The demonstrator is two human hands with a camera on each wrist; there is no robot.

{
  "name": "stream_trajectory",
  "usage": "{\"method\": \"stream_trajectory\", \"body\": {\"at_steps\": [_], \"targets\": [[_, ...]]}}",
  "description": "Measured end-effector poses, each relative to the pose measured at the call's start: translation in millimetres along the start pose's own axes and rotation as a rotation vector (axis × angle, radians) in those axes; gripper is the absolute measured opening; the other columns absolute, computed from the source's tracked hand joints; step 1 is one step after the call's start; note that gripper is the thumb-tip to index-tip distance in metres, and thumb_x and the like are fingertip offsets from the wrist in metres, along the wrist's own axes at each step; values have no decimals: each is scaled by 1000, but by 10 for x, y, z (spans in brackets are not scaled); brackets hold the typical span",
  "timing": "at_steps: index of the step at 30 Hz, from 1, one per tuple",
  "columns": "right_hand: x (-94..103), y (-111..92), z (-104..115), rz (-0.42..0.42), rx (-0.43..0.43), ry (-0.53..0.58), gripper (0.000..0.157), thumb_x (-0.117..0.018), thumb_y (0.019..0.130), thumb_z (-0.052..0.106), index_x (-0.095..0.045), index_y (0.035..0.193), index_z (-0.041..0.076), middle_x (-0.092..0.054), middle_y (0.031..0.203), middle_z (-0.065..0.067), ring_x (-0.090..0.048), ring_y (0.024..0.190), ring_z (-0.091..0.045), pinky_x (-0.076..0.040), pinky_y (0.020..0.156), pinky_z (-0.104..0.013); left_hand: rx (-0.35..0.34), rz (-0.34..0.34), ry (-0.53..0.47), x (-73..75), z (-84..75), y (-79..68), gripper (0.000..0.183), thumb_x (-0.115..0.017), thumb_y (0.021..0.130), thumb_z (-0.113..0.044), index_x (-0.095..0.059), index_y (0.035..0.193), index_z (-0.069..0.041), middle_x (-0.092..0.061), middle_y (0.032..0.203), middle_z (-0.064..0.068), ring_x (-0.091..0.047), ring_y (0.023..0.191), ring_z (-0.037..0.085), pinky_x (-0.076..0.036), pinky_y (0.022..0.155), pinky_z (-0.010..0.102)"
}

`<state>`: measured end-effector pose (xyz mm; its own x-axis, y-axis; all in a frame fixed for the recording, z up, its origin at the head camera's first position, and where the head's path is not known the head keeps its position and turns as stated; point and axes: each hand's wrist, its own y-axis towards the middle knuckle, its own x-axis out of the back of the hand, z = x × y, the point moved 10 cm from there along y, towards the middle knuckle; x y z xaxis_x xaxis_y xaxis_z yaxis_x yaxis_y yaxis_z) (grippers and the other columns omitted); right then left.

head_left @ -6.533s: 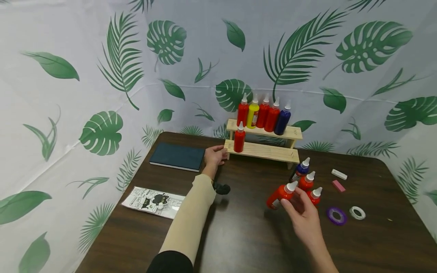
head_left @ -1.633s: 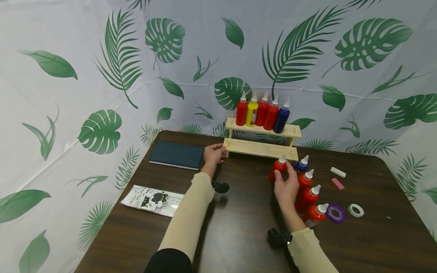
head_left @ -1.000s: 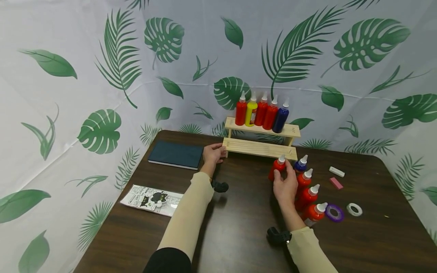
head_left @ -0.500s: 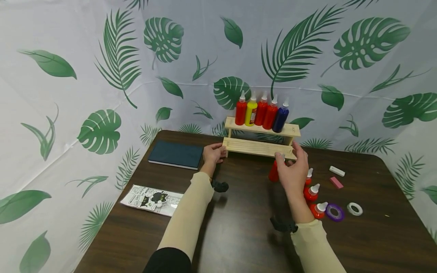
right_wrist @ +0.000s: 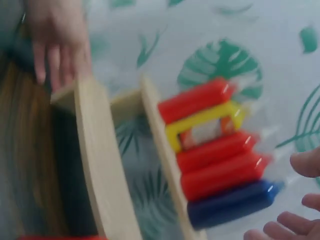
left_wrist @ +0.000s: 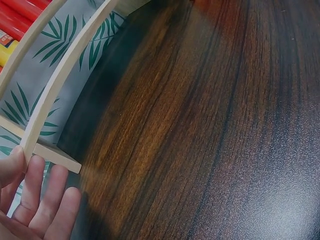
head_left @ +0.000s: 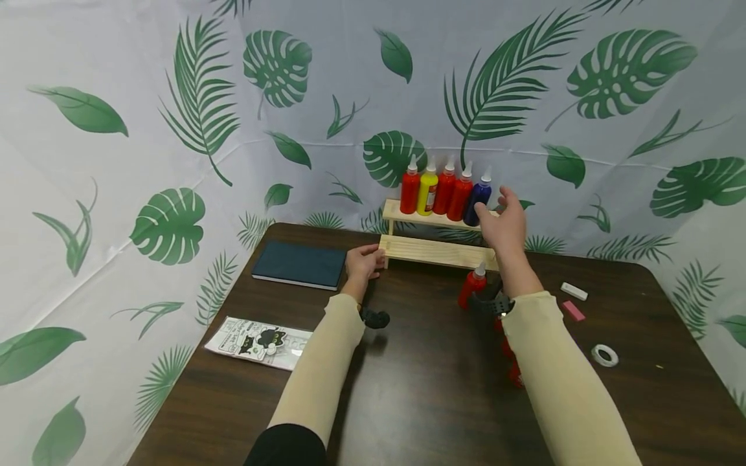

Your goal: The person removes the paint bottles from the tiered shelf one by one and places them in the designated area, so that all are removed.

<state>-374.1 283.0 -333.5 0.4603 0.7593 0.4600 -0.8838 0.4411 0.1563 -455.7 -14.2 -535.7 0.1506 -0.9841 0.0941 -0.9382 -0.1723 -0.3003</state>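
Note:
My left hand (head_left: 362, 264) pinches the left end of the two-tier wooden rack's lower shelf (head_left: 437, 251), thumb on top and fingers below in the left wrist view. Five squeeze bottles with white nozzle caps stand upright on the upper tier: red, a yellow bottle (head_left: 427, 194), two more red, and a dark blue bottle (head_left: 479, 202) at the right end. Beside that blue bottle my right hand (head_left: 506, 223) hovers, thumb and fingers spread, with a gap to it in the right wrist view. A red bottle (head_left: 472, 286) stands on the table before the rack; others are partly behind my right forearm.
A dark notebook (head_left: 300, 264) and a clear packet with black cats (head_left: 259, 342) lie at left. A white eraser-like block (head_left: 574, 291), a pink block (head_left: 574, 310) and a white tape roll (head_left: 605, 355) lie at right. Leaf-print cloth hangs behind the rack.
The lower shelf's red bottle is gone from it. My right hand has let go of a red bottle on the table and risen to the upper tier's right end. The left hand stays.

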Motion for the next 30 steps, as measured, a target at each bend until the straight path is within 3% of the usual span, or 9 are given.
{"method": "stream_trajectory", "body": {"at_steps": [5,10,15,22,30], "targets": [[-128,303,-105,62,32,-131,68,-54,97,30,-20,153,11,-33,150,-20,-37,134,-39,-32,108,-51,10,-2,19,13,-1,12,20,-74,86,-22,-75,105,-15,-73,83,5,-71,71,15,-56,56,30],[-278,479,-182,137,96,-212,73,-53,97,30,-13,153,6,-28,151,-25,-31,137,-42,-27,110,-54,3,14,0,-2,-31,15,21,-73,86,-19,-74,107,-15,-74,83,7,-72,74,18,-55,53,30],[-370,551,-239,164,113,-160,73,-53,98,31,-12,154,9,-30,150,-26,-35,135,-43,-31,108,-54,10,18,-12,-8,-23,26,21,-73,86,-19,-74,106,-15,-74,82,7,-72,74,19,-55,53,32],[-299,544,-284,27,71,-73,60,-55,97,20,-28,150,11,-47,137,-25,-51,123,-39,-43,100,-50,14,17,-17,-11,-26,17,20,-73,86,-19,-75,106,-16,-74,82,8,-72,71,17,-54,51,30],[-294,488,-355,15,47,0,55,-54,98,20,-29,146,11,-47,132,-24,-52,121,-37,-43,99,-48,35,6,-20,1,-6,12,20,-74,85,-18,-75,105,-16,-74,83,8,-72,75,20,-55,53,32]]}}
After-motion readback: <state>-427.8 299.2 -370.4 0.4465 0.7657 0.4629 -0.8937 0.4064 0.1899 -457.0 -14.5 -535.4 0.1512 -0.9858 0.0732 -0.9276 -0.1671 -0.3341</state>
